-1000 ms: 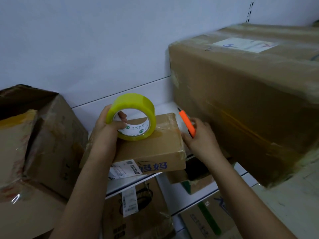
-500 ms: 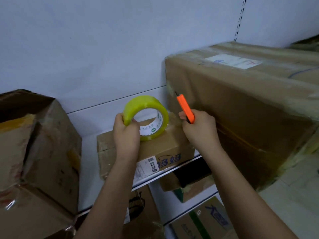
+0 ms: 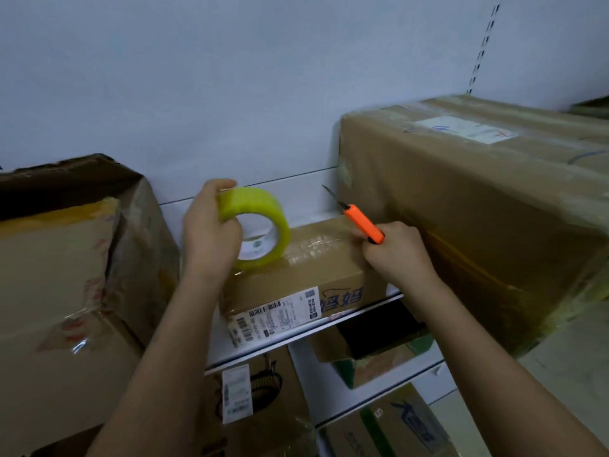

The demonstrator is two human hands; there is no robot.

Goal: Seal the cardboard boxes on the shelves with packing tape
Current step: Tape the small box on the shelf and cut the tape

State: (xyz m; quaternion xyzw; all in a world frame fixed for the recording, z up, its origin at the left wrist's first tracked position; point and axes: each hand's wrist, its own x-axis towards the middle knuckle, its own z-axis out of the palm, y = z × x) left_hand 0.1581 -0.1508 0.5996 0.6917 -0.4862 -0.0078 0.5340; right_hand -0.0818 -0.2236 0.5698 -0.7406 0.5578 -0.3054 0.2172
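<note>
On the middle shelf (image 3: 306,336), the small cardboard box (image 3: 306,275) lay between two larger cartons, its front edge near the shelf lip. A strip of clear tape (image 3: 313,249) ran along its top from the roll toward the right end. The tape roll (image 3: 260,225) stood on edge on the left part of the box top. The left hand (image 3: 209,232) held it in a closed grip, fingers over the rim. The right hand (image 3: 395,252) was closed round an orange utility knife (image 3: 364,222), blade extended and pointing up and away, with the hand at the box's right end.

Compared with one second earlier, the roll had shifted leftward across the top, and the laid strip showed behind it. The knife blade had also been extended. This indicated that one pass of tape was nearly complete; cutting the strip free appeared to be the next step. The large taped carton (image 3: 478,209) stood just beside the box at right. A damaged carton (image 3: 75,258) stood at left.
</note>
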